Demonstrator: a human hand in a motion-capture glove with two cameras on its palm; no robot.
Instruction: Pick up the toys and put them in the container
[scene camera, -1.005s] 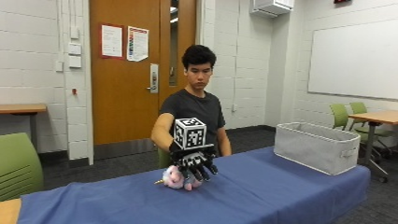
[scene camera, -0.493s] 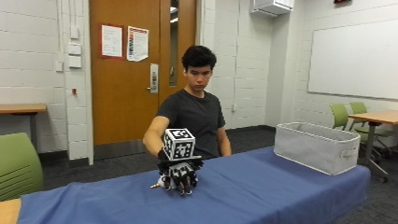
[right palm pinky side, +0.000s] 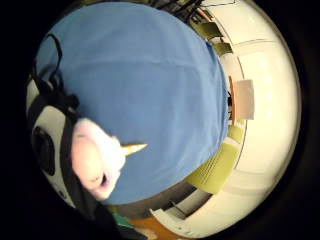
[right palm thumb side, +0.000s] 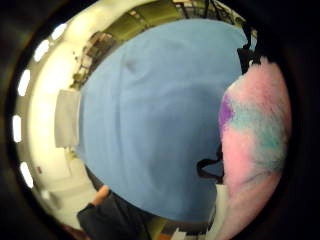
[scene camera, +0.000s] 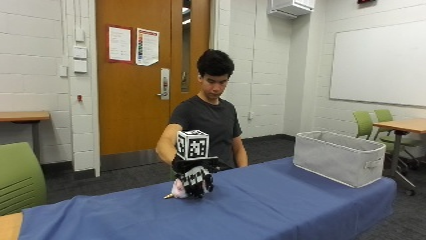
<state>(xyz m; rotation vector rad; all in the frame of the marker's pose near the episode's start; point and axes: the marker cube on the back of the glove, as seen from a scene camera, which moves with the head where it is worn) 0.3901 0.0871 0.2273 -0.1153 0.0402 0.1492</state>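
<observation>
- The gloved right hand (scene camera: 196, 181) is curled around a pink plush unicorn toy (scene camera: 178, 189), fingers wrapped over its body, just above the blue-covered bench (scene camera: 279, 205).
- From the palm views, the toy's pale head and gold horn (right palm pinky side: 132, 148) stick out past the little-finger side, and its pink and teal fur (right palm thumb side: 255, 145) fills the thumb side, so the toy sits close against the palm, likely for carrying.
- The grey fabric container (scene camera: 338, 157) stands well apart at the bench's far end, open top up, ready to receive the toy.
</observation>
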